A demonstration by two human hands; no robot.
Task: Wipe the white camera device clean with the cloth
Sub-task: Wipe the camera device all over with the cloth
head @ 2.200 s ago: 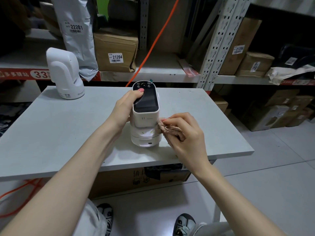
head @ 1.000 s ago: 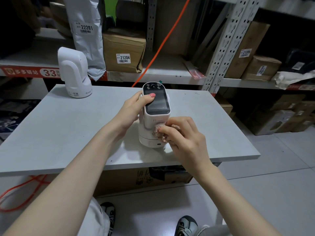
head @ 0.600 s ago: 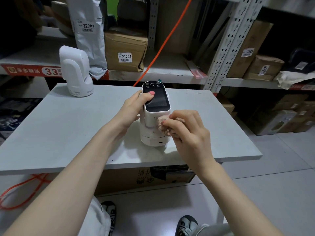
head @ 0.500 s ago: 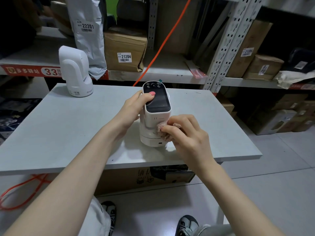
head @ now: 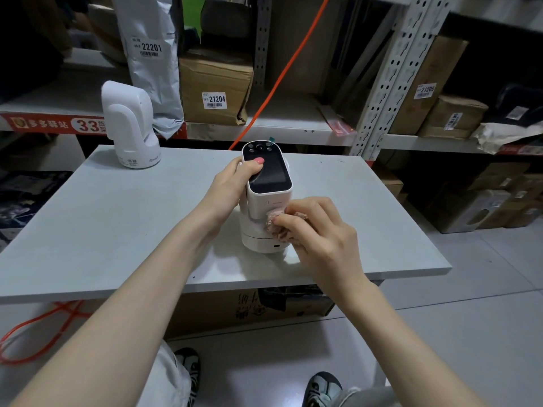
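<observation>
A white camera device [head: 266, 201] with a black glossy front stands upright on the grey table [head: 117, 230]. My left hand [head: 235, 183] grips its upper part from the left, thumb on the black face. My right hand [head: 320, 239] pinches a crumpled pinkish cloth [head: 277, 226] and presses it against the device's lower front right, just above the round base. Most of the cloth is hidden under my fingers.
A second white camera device [head: 129, 124] stands at the table's back left corner. Metal shelves [head: 293, 130] behind hold cardboard boxes [head: 214, 86] and a grey mail bag [head: 152, 54]. An orange cable [head: 282, 74] runs down behind the table. Below lie a box and my shoes.
My right hand has rubbed the cloth up and down on the device's lower front and right side; it now sits slightly lower than half a second ago. My left hand keeps its hold.
</observation>
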